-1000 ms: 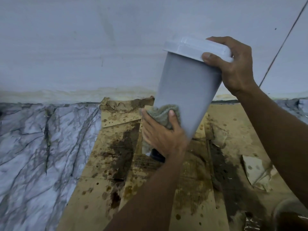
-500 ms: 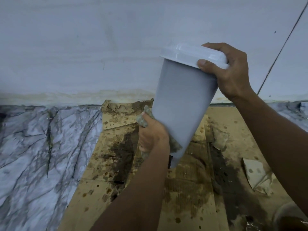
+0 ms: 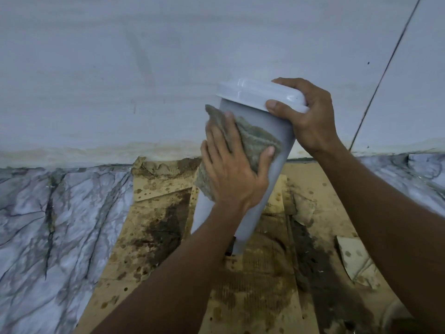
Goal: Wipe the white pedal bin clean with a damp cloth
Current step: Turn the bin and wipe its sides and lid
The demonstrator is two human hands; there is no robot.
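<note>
pressing cloth (image 3: 255,141) on bin (image 3: 267,120), left hand (image 3: 231,174) fingers apart; right hand (image 3: 310,124) clamped on lid (image 3: 252,94).

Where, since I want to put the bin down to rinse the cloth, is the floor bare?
Bare: the marble floor left of the stained cardboard, bordered by the wall. A marble strip lies beyond the right forearm. Crowded: the cardboard under the pedal bin, with a torn scrap at right.

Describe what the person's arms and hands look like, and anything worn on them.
No gloves on the left hand or right hand, and no rings on the fingers that show. Neither wrist has a watch or band. The left forearm and right forearm are uncovered to the frame's edge; no sleeve is in view. Visible nails are short, unpainted.
</note>
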